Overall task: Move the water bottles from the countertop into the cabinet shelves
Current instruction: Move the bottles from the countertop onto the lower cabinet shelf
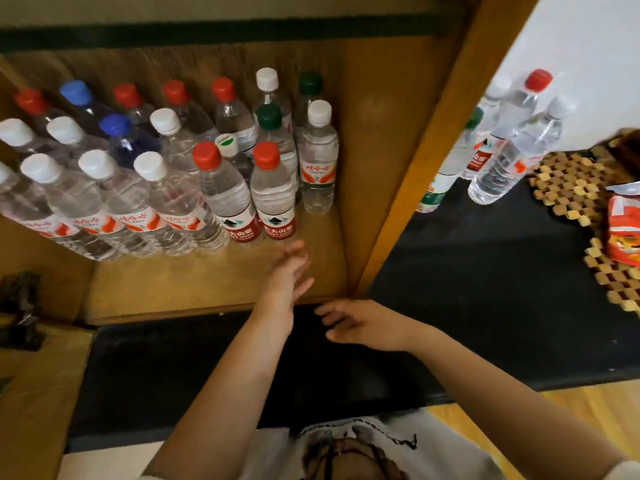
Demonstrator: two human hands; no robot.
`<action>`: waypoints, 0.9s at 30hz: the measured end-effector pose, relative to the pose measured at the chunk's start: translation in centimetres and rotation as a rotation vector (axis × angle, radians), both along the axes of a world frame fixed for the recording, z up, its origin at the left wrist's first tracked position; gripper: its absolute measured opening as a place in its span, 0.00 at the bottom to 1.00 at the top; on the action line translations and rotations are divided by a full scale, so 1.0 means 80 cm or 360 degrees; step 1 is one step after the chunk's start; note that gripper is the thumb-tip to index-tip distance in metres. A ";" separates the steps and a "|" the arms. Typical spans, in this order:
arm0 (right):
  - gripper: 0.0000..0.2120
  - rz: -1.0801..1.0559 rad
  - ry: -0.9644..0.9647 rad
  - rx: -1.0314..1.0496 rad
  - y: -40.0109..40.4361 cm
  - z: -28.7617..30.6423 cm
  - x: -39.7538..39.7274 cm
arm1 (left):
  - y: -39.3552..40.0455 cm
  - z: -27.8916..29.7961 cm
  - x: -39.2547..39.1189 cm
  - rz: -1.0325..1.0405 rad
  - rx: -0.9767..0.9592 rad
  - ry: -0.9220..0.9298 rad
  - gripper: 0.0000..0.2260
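Several water bottles with red, white, blue and green caps stand packed on the wooden cabinet shelf (322,244); the nearest is a red-capped bottle (272,192) at the front right of the group. My left hand (289,271) hovers open just in front of it, fingers spread, holding nothing. My right hand (360,323) is open over the dark countertop (485,271), at the shelf's front edge. Right of the cabinet's side panel, three more bottles stand on the countertop: a white-capped one (512,154), a red-capped one (509,112) and a green-capped one (446,171).
The cabinet's wooden side panel (415,140) separates the shelf from the countertop bottles. A woven wooden mat (581,192) and a red-orange snack packet (623,230) lie at the right. A dark metal object (20,306) sits at the left.
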State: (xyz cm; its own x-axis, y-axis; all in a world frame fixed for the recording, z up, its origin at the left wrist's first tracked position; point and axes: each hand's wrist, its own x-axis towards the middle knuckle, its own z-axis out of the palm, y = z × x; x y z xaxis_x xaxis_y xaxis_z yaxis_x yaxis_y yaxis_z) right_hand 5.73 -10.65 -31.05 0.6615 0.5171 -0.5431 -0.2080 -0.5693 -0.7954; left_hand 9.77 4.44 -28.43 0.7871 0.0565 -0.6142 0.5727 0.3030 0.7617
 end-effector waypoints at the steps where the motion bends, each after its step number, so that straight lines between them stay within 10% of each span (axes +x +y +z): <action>1: 0.20 0.0027 -0.0030 -0.0021 -0.018 0.006 -0.005 | -0.013 0.006 -0.006 -0.0088 0.0075 -0.0140 0.13; 10: 0.09 -0.0761 -0.0739 -0.0270 -0.172 0.032 0.051 | -0.108 0.042 -0.023 -0.0428 0.0505 -0.1002 0.38; 19: 0.33 -0.1337 -0.1057 -0.0298 -0.227 0.057 0.180 | -0.119 0.042 -0.026 -0.0288 0.0731 -0.1004 0.18; 27: 0.31 -0.1280 -0.0895 -0.0024 -0.218 0.044 0.226 | -0.137 0.034 -0.047 -0.0046 0.0811 -0.0738 0.18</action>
